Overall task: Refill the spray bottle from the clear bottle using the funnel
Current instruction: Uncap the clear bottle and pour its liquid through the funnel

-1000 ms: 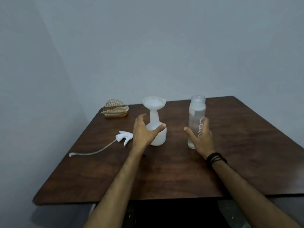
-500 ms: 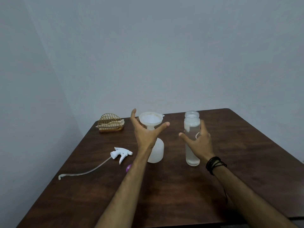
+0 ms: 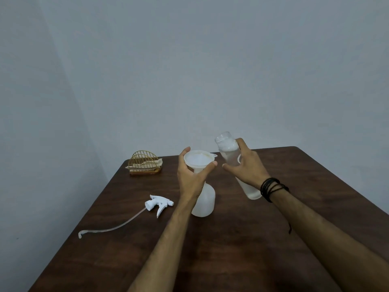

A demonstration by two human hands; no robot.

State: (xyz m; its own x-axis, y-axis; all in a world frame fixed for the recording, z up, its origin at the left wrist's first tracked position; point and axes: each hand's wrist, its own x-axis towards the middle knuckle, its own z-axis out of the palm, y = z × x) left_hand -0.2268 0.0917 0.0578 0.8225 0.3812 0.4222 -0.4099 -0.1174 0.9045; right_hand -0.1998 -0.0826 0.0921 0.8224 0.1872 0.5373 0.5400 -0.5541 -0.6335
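Observation:
A white spray bottle body stands uncapped on the dark wooden table, with a white funnel set in its neck. My left hand holds the funnel under its rim, thumb on the right side and fingers on the left. My right hand grips the clear bottle, which is lifted off the table and tilted with its open mouth leaning left toward the funnel. Liquid shows in its lower part. The bottle's mouth is still right of the funnel's rim.
The white trigger sprayer head with its long dip tube lies on the table left of the spray bottle. A gold wire napkin holder stands at the far left corner. Grey walls close in behind and to the left.
My right hand has closed round the clear bottle, lifted it and tilted it toward the funnel. My left hand has risen from the spray bottle's body to the funnel.

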